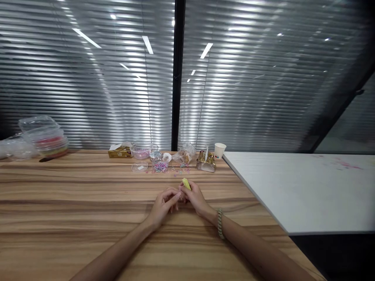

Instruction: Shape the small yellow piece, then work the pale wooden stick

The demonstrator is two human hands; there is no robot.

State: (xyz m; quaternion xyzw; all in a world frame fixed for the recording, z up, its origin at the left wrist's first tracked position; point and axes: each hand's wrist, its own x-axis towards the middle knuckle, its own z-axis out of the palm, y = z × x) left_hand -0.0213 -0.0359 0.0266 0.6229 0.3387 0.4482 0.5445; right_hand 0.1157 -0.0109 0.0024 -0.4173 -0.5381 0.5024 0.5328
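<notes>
Probably an office: glass partition blinds (pixel 88 89), wooden desk (pixel 73 203).

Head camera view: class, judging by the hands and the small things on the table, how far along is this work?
Done: small coloured pieces lie scattered out beside an open jar. In hand: the right hand holds a small yellow piece, and the left hand meets it at the fingertips; what passes between them is too small to tell. Left: the stacked clear containers sit untouched far off.

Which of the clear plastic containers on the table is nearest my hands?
The small clear tub of pastel bits, straight ahead of both hands; the stacked tubs sit far left.
</notes>
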